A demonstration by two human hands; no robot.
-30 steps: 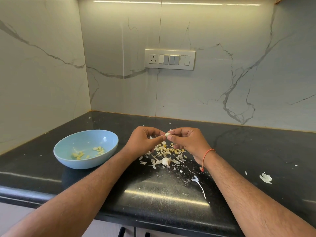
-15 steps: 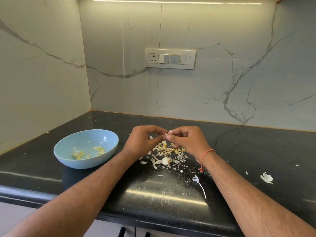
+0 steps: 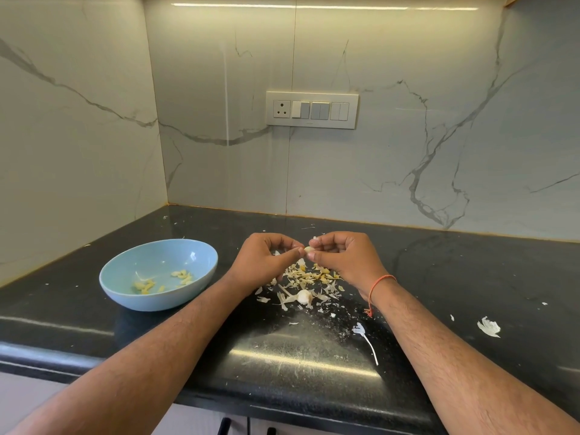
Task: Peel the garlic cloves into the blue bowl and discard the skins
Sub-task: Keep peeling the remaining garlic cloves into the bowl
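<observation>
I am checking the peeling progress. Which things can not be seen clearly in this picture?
- Garlic clove, head view: both the left hand and the right hand pinch it, so how much skin remains is hidden.
- Peeled cloves in the blue bowl: too small to count.
- Skins: partly hidden under the hands.

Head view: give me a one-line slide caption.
Both hands, left hand and right hand, pinch a garlic clove above scattered skins, beside the blue bowl holding peeled cloves.

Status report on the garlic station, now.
Left hand and right hand both pinch one garlic clove above the skin pile. Blue bowl holds peeled cloves. Nothing in the way.
</observation>
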